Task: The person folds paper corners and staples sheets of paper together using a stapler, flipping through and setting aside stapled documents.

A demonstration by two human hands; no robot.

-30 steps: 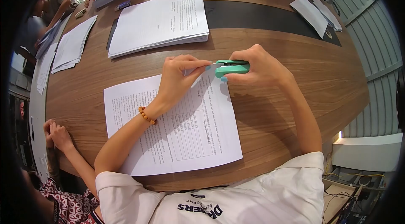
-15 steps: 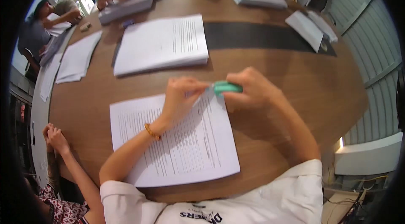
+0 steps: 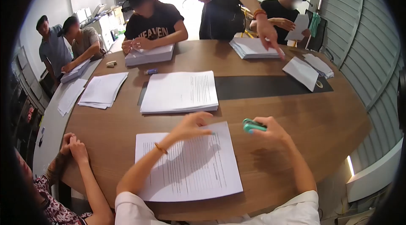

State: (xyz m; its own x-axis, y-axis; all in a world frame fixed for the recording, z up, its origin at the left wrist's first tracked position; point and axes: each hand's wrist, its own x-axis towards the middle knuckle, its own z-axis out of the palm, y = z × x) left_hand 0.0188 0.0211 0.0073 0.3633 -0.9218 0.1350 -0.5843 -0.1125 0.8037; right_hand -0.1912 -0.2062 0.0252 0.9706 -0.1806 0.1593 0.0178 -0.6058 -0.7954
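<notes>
A green stapler (image 3: 253,126) is gripped in my right hand (image 3: 274,131), raised over the table to the right of a printed paper sheaf (image 3: 190,178). The stapler is apart from the paper. Over the sheaf's upper part hovers my left hand (image 3: 191,126), thumb and fingers spread with nothing between them. Its forearm crosses the pages and casts a shadow there. Just beyond my left hand lies a thick stack of printed paper (image 3: 179,91).
Another paper pile (image 3: 103,89) lies at left, near a small stapler (image 3: 111,63). A blue-and-white object (image 3: 150,71) sits behind the thick stack. Envelopes (image 3: 301,72) and a tape roll (image 3: 319,84) lie far right. Several people surround the table; one's arm (image 3: 253,5) reaches over it.
My left fingers have let go of the sheaf's upper corner and spread. The stapler, in my right hand, has moved off that corner to the right. The view has tilted upward.
</notes>
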